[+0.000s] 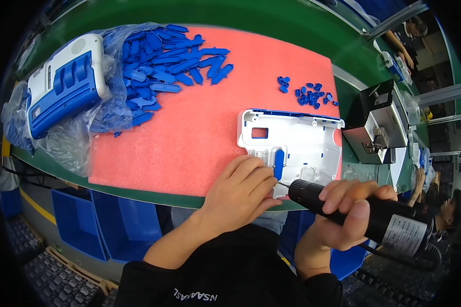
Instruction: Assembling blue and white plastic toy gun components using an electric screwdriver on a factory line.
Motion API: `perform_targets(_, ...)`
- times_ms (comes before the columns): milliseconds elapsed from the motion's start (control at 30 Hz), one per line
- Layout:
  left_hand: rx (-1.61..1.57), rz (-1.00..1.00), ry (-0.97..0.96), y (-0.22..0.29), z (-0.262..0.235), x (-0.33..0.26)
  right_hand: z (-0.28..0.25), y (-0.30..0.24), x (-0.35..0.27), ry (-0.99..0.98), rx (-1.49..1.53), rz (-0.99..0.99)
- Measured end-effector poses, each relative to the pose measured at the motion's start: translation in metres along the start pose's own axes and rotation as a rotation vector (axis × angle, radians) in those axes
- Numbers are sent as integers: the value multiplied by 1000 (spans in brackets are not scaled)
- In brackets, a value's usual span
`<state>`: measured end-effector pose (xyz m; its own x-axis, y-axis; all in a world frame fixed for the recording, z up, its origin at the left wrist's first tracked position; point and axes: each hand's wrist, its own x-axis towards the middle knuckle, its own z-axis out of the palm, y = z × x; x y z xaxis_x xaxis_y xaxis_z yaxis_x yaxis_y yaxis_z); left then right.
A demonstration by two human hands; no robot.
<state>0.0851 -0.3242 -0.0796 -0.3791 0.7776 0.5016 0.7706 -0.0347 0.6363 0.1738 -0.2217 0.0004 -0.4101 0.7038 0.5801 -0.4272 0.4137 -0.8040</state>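
My right hand (346, 215) is wrapped round a black electric screwdriver (371, 217), whose cord trails off its back end. Its thin bit points left, reaching the near end of a narrow blue plastic piece (278, 162). That piece sits inside a white plastic housing shell (297, 140), which lies with its hollow side up on the pink foam mat (189, 138). My left hand (243, 189) rests at the shell's near left edge, fingers bent together beside the blue piece and the bit tip. Whatever those fingertips grip is hidden.
Many blue plastic pieces (164, 61) spill from a clear bag at the back left, beside a finished-looking white-and-blue housing (69, 82). Small blue caps (312, 94) lie at the back right. A black box (376, 123) stands right of the mat. Blue bins (107, 225) sit below the table edge.
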Motion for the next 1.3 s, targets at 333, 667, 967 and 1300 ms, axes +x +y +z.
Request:
perform_targets(333,74,84,52,-5,0,2,3,-8,-13,-183,-126,36)
perform_targets(667,455,337,-281,29,-12,25,-102,-28,88,408,68,-118)
perform_targets(967,396,316,-21,-32,-28,142,-136,39,70,539,-307,104)
perform_targets(1300,971,81,84,-223,-56,226,-109,51,67,499,-285,113)
